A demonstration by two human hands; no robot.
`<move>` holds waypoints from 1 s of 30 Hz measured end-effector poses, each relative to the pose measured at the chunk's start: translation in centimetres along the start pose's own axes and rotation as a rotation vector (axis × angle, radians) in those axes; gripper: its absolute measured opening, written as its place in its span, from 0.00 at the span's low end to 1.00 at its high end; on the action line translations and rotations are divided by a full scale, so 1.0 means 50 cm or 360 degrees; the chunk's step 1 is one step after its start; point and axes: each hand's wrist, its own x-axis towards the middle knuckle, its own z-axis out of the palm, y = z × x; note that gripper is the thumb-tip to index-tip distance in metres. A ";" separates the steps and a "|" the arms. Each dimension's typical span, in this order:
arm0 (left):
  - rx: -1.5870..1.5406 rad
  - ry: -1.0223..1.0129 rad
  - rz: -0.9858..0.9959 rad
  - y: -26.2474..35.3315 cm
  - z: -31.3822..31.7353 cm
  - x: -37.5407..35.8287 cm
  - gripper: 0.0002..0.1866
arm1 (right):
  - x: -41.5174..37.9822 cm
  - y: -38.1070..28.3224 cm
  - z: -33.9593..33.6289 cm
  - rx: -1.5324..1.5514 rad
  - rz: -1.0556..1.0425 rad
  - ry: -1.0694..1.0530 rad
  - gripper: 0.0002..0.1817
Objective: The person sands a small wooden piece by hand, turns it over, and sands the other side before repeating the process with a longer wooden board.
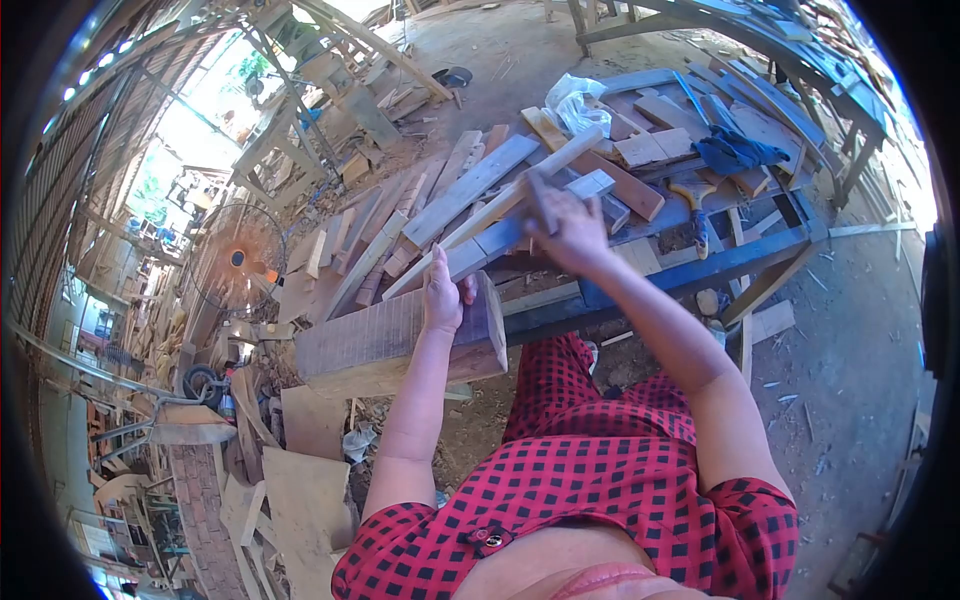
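Note:
My left hand (445,293) is wrapped round the near end of a narrow wooden board (497,236), thumb along one side and fingers on the other. Pencil-like cross lines mark this board, which slants away to the upper right. Over its middle, my right hand (578,232) grips a small brown wooden block (540,203), set across the board. Motion blurs this hand, and its fingers are partly hidden. Under my left wrist lies a thick timber beam (400,330). A longer pale strip (480,222) runs just beyond the board.
Planks and offcuts cover the workbench (690,265). Toward its right lie a handsaw (697,205), a blue cloth (738,150) and a white plastic bag (577,103). A round fan (237,258) stands at left. Another table (680,22) is at the back right.

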 end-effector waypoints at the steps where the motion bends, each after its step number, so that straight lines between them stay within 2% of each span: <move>1: 0.0002 -0.0005 -0.0005 0.000 -0.001 0.000 0.27 | -0.018 -0.044 -0.005 0.0128 -0.0093 -0.0067 0.40; 3: 0.0073 -0.0076 -0.0025 0.002 -0.006 -0.001 0.27 | -0.043 -0.089 0.035 0.0177 -0.0357 -0.0069 0.38; 5: 0.0035 -0.0004 -0.0066 0.006 0.015 -0.005 0.27 | -0.076 -0.129 0.029 0.0222 -0.0528 -0.0085 0.36; 7: -0.0092 0.0358 0.0006 0.007 0.040 -0.008 0.30 | -0.078 -0.120 0.016 0.0245 -0.0589 -0.0109 0.36; 8: -0.0094 0.0365 0.0006 0.007 0.030 -0.007 0.30 | -0.080 -0.110 0.013 0.0267 -0.0650 -0.0134 0.36; 9: -0.0009 0.0180 -0.0030 0.008 0.013 -0.004 0.29 | -0.074 -0.092 0.011 0.0270 -0.0655 -0.0140 0.36; 10: 0.0076 -0.0004 -0.0067 0.008 0.001 -0.003 0.28 | -0.061 -0.067 0.009 0.0165 -0.0547 -0.0141 0.37; 13: 0.0062 -0.0047 -0.0011 -0.002 -0.008 0.001 0.27 | -0.026 0.006 -0.028 -0.0017 -0.0167 -0.0071 0.37; 17: 0.0074 -0.0003 -0.0046 0.003 -0.002 -0.002 0.26 | 0.031 0.185 0.003 -0.0244 0.0290 -0.0080 0.37; 20: 0.0065 0.0000 -0.0048 0.003 0.001 -0.002 0.27 | 0.032 0.197 -0.037 -0.0160 0.0433 -0.0118 0.37; 24: 0.0085 -0.0034 -0.0019 -0.001 -0.005 -0.001 0.27 | 0.026 0.137 -0.022 -0.0227 0.0589 -0.0104 0.37; 27: 0.0066 -0.0055 -0.0019 -0.004 -0.010 0.003 0.27 | -0.021 0.028 -0.009 -0.0150 0.0118 0.0016 0.43; 29: 0.0058 -0.0063 -0.0020 -0.006 -0.006 0.002 0.27 | -0.052 -0.049 -0.003 0.0082 -0.0210 -0.0005 0.42; 30: 0.0039 -0.0045 -0.0043 -0.003 -0.003 -0.001 0.27 | -0.074 -0.083 0.009 0.0135 -0.0360 0.0158 0.39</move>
